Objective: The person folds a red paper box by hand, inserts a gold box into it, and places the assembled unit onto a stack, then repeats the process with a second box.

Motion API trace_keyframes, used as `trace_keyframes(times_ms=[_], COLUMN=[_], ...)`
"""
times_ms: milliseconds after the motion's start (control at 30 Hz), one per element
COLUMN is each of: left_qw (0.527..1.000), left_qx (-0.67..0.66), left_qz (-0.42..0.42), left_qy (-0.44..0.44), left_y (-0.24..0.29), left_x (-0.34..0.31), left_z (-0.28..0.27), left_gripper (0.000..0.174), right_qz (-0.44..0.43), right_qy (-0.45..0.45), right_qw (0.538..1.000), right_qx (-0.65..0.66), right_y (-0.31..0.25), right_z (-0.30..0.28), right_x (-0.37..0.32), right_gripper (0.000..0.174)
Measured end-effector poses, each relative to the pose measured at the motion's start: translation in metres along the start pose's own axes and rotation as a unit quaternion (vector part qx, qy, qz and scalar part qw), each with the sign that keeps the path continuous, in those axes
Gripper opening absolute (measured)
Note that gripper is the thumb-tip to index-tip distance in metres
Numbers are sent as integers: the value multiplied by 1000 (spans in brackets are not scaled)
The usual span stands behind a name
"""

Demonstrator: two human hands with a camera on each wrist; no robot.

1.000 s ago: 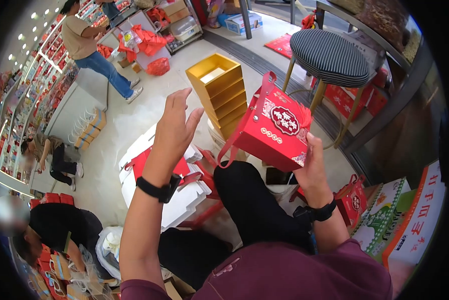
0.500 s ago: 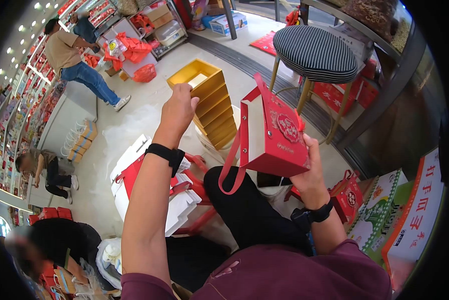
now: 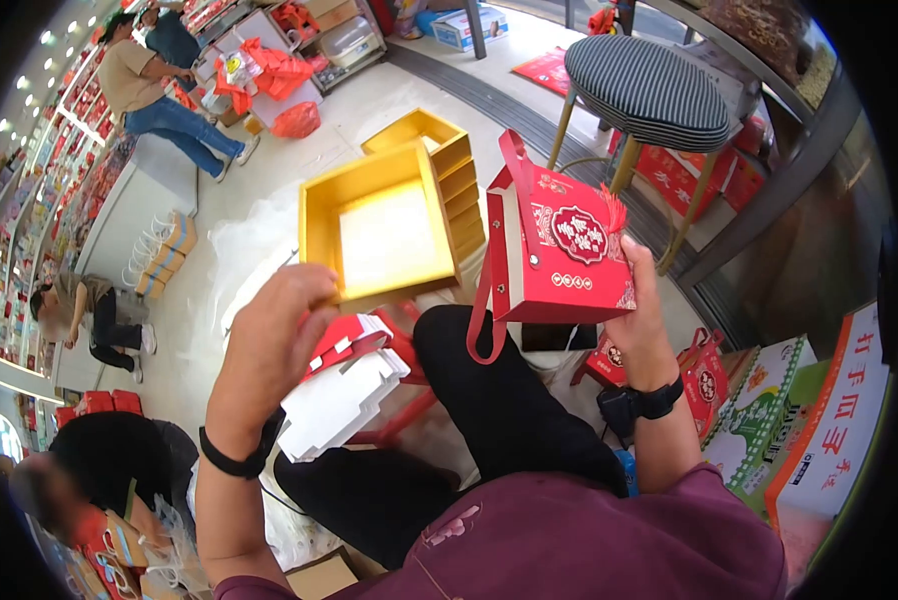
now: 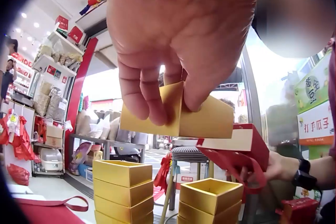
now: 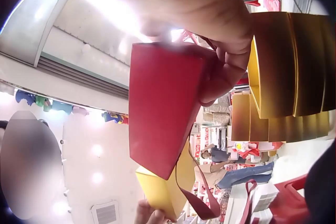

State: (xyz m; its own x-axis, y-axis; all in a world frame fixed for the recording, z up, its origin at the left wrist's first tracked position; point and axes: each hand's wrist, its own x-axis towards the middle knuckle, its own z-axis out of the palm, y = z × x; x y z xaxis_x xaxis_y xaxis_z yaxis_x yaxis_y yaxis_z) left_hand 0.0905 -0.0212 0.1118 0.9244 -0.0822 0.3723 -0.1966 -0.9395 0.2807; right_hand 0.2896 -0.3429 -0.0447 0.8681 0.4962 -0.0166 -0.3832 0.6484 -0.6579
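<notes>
My left hand (image 3: 269, 350) pinches a square gold box (image 3: 319, 225) by one corner, thumb on one side and fingers on the other. In the head view the box is tipped so its pale inner base shows. My right hand (image 3: 647, 320) grips the lower right side of a red gift box (image 3: 569, 240) with gold lettering, a red tassel and a ribbon handle (image 3: 481, 325). A cream inner wall shows along the gift box's left side. Behind the held gold box rises a stack of gold boxes (image 3: 461, 195); the left wrist view shows two stacks, left (image 4: 123, 195) and right (image 4: 210, 198).
White folded card pieces (image 3: 344, 405) with red parts lie on a red stool before my left knee. A striped round stool (image 3: 649, 95) stands ahead right. More red gift boxes (image 3: 707, 390) and printed cartons (image 3: 829, 420) are at right. Several people are at left.
My left hand reached to the gold stack, took a box and drew it back toward me. My right hand keeps the red gift box, which turned side-on and then partly back.
</notes>
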Motion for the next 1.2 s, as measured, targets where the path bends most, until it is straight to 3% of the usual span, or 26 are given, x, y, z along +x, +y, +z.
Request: trace_keyframes(times_ms=[167,400,667,1200], left_qw=[1000,996,995,995], left_qx=[8,53,88,70], left_qz=[15,36,9,-51], left_qy=[-24,-61,-46,-48], left_y=[21,36,37,42], left_x=[-43,-74,-97,-113], left_z=[-3,-4,6,20], left_gripper=[35,31,24,25], right_qz=[23,47,75,132], right_qy=[-13,-9,-35,-82], right_qw=[999,997,988,978], right_qx=[-25,-66,-132,-141], right_y=[10,21,20,17], right_z=[9,22,29,27], right_x=[-4,-14,-21,-31], right_gripper=[36,41,46,48])
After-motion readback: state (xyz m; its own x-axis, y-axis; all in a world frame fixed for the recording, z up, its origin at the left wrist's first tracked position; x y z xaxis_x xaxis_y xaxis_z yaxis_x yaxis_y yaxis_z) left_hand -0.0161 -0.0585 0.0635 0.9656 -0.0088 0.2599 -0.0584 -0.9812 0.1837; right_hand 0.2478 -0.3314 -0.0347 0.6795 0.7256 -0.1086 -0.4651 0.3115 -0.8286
